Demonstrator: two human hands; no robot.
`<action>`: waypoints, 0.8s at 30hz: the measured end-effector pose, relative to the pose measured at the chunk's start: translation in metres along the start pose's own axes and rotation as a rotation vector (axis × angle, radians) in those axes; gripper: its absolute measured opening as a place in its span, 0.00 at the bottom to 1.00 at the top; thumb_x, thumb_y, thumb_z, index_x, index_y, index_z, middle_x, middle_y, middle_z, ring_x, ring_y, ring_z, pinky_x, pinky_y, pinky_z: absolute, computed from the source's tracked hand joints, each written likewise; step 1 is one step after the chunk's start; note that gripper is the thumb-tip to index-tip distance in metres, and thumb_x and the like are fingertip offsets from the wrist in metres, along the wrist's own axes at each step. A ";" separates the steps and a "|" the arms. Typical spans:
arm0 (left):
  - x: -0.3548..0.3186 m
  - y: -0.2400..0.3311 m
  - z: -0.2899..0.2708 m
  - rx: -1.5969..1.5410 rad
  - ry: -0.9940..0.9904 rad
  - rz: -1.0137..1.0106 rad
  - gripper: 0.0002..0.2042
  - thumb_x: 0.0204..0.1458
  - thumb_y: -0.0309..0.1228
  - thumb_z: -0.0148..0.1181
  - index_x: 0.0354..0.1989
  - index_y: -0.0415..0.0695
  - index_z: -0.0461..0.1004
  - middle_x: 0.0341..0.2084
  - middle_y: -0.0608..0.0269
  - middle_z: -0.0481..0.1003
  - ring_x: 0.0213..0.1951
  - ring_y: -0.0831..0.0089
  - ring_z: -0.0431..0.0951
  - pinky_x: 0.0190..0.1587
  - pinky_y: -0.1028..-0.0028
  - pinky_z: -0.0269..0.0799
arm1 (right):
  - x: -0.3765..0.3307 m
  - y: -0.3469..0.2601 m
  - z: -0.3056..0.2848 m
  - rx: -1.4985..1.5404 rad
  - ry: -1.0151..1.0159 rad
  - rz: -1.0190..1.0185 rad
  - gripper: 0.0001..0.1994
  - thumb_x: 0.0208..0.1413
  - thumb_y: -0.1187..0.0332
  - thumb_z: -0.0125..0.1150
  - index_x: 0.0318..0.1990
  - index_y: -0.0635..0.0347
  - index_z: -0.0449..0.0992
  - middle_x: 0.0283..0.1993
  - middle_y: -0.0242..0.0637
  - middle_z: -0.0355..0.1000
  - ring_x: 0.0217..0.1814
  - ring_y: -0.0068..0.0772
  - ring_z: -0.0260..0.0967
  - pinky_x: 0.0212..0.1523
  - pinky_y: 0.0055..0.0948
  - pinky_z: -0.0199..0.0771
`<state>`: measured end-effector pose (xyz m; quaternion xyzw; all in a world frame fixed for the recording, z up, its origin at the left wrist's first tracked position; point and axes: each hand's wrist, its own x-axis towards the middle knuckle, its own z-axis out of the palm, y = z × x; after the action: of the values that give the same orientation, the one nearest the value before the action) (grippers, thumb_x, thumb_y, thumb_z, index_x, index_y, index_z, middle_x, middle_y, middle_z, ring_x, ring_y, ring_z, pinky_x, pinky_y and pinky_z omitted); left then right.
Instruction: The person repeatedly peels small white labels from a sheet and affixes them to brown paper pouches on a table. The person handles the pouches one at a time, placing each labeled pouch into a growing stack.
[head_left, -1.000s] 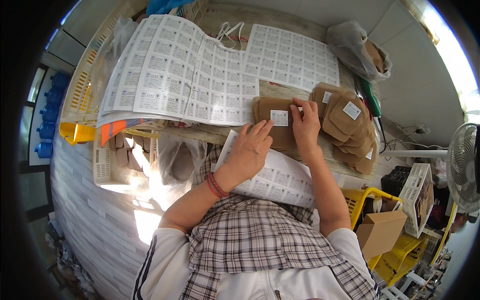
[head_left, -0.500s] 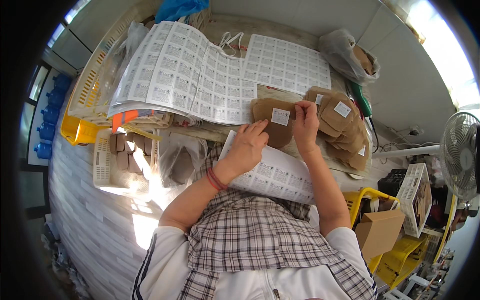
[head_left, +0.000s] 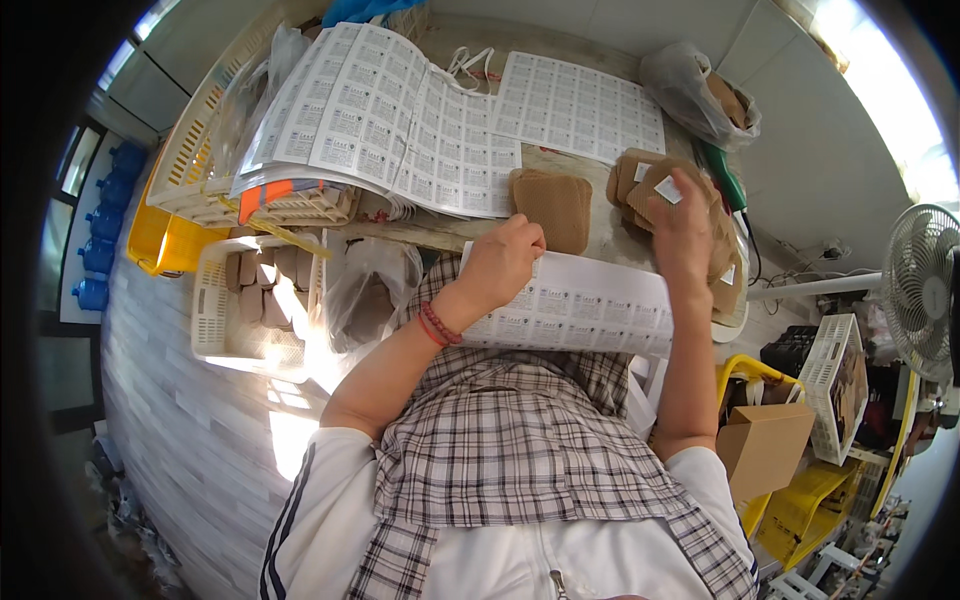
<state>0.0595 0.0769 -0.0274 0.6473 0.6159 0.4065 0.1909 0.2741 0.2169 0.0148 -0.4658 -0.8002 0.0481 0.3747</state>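
Far left: a white slotted basket (head_left: 215, 310) holding brown packets, above it a yellow crate (head_left: 160, 235) under a cream basket (head_left: 190, 160) loaded with big sheets of printed labels (head_left: 380, 110). Next right: a crumpled clear plastic bag (head_left: 365, 295) at the table edge. Left hand (head_left: 500, 265), red bead bracelet at the wrist, curled into a loose fist, knuckles resting on the upper edge of a label sheet (head_left: 580, 315) lying across the lap; what the fingertips pinch, impossible to tell. Just above that hand: a bare brown packet (head_left: 552, 205) flat on the table, touching the big label sheets. Further right: right hand (head_left: 685, 225), fingers pressed together, laid flat on the stack of labelled brown packets (head_left: 650, 180). Beyond: a grey plastic bag (head_left: 695, 90), then a white fan (head_left: 920, 285) at far right.
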 end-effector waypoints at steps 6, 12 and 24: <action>-0.013 0.008 -0.005 -0.186 0.000 -0.130 0.05 0.55 0.27 0.57 0.35 0.38 0.77 0.30 0.54 0.76 0.33 0.59 0.78 0.37 0.67 0.71 | -0.083 -0.070 0.026 0.368 -0.396 -0.013 0.14 0.47 0.71 0.70 0.43 0.57 0.78 0.38 0.35 0.78 0.44 0.40 0.74 0.47 0.37 0.69; -0.027 -0.003 -0.029 -0.139 -0.106 -0.311 0.07 0.55 0.29 0.59 0.36 0.38 0.78 0.26 0.57 0.78 0.30 0.69 0.77 0.35 0.71 0.71 | -0.093 -0.064 0.032 0.345 -0.303 -0.132 0.07 0.45 0.74 0.70 0.34 0.57 0.81 0.35 0.33 0.76 0.40 0.39 0.73 0.45 0.36 0.71; -0.020 -0.014 -0.022 -0.168 -0.102 -0.279 0.07 0.55 0.28 0.59 0.34 0.35 0.77 0.26 0.55 0.77 0.29 0.69 0.76 0.35 0.70 0.70 | -0.093 -0.060 0.045 0.201 -0.060 -0.449 0.08 0.42 0.76 0.68 0.33 0.55 0.81 0.37 0.30 0.77 0.39 0.35 0.74 0.52 0.40 0.74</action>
<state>0.0354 0.0547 -0.0308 0.5570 0.6532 0.3925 0.3300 0.2297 0.1229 -0.0432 -0.2351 -0.8857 0.0568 0.3964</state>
